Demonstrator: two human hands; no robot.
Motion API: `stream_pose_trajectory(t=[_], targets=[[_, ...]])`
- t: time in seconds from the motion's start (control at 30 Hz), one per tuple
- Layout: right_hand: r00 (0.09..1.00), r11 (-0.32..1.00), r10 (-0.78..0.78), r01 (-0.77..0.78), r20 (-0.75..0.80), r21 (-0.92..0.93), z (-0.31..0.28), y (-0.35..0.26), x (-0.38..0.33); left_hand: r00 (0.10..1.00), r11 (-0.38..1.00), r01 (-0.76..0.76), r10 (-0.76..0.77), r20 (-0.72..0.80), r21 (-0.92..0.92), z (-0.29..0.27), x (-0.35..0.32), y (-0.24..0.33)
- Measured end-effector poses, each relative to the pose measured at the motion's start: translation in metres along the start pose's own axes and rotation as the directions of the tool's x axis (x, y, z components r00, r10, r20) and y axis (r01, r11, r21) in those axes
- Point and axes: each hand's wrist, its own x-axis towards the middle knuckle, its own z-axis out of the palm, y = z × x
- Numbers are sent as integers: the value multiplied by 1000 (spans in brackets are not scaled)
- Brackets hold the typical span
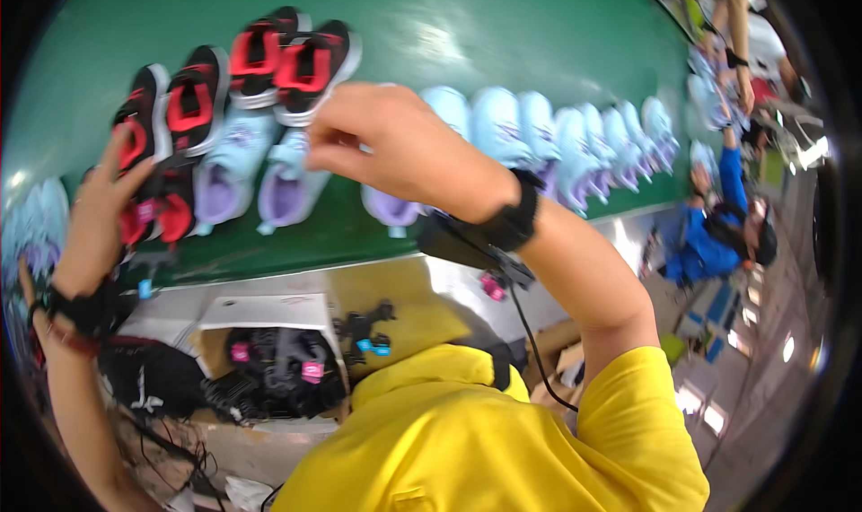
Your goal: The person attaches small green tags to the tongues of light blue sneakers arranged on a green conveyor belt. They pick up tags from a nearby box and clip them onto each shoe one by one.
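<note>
1. Handling footwear on the green conveyor belt [503,36] is the step in hand, judged from where both hands sit among the shoes.

2. Left hand [94,220]: fingers spread and extended, palm against a black-and-red shoe [148,202] at the near left of the belt. The hand is pressed flat to this shoe, not clenched around it; whether the thumb hooks its far side cannot be told.

3. Right hand [404,148]: raised over the middle of the belt, fingers curled downward toward a light blue and lilac shoe [287,184]. The fingertips pinch together just at the shoe's upper edge; whether they actually grasp it cannot be told because of motion blur.

4. Location of the work items: all shoes lie on the belt, sole edges outward, in a row running from left to right. The black-and-red shoes sit at the left end and far side; the pale blue shoes follow to the right.

5. Next move, as a judgement: the right hand needs a firm pinch on the pale shoe's collar, while the left hand steadies the dark shoe so that neighbours touching it do not shift.

6. Count, black-and-red shoes: about five visible, two of them overlapping at the far side.

7. Count, pale blue shoes: two with lilac linings near the right hand, one partly hidden behind the wrist, and about seven more in the row [575,144] to the right. Blur makes the far count uncertain.

8. Below the belt: a carton [269,355] holding dark items with pink tags. Each wrist carries a black strap.
</note>
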Motion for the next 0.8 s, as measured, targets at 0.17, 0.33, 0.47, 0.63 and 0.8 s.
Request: stream_pose_trajectory(t=[0.17,0.33,0.47,0.63,0.8], targets=[[829,781,550,-467,102,-414,-62,9,-196,987,991,15,-36,-159,-131,-17,42,20],[661,594,749,-636,50,-492,-33,6,-297,988,995,-77,68,-137,-62,15,117,73],[641,603,761,-644,100,-471,-33,10,-307,997,983,8,-21,-68,-183,20,134,59],[688,647,725,-660,40,-382,-47,11,-308,989,949,-49,2,-149,-311,24,139,49],[638,632,750,-769,172,95,-53,-18,-205,970,979,-144,112,-216,-142,15,117,63]])
